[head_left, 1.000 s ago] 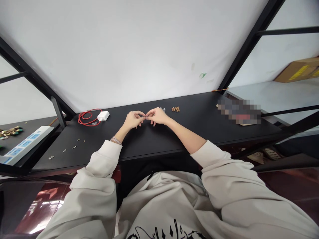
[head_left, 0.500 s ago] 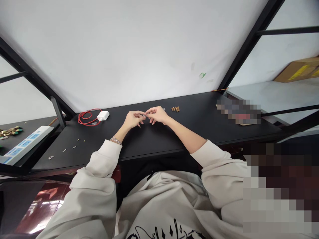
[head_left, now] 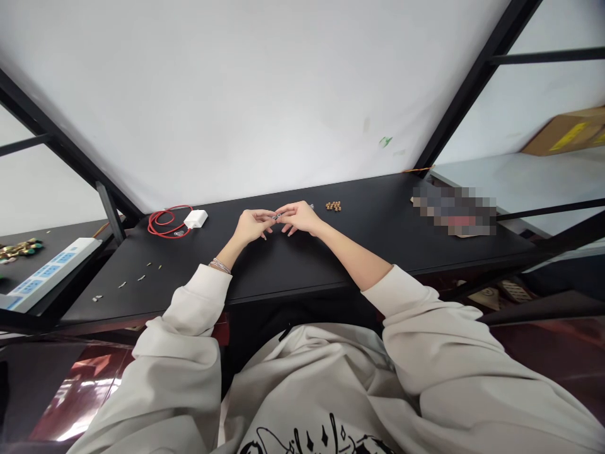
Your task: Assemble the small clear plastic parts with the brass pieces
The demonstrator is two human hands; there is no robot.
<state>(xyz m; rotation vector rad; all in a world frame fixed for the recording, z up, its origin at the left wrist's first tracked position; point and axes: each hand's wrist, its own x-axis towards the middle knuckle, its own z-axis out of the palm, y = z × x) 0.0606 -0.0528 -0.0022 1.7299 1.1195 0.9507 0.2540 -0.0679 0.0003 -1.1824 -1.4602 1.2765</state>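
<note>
Left hand [head_left: 253,226] and right hand [head_left: 297,217] meet over a black table [head_left: 359,252], fingertips closed on a tiny grey piece [head_left: 276,216].
Small brown beads [head_left: 333,206] lie just past the right hand; a red cable [head_left: 165,222] and white charger [head_left: 196,219] lie beyond the left.

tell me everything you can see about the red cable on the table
The red cable is a thin, glossy cord, probably plastic-sheathed, gathered into loose overlapping loops. It lies flat on the black tabletop, left of the hands and near the table's far edge. Its loops end at a white rectangular block, probably a power adapter, which it appears to meet, though the join is too small to make out. A small clear piece lies at the lower edge of the loops.
</note>
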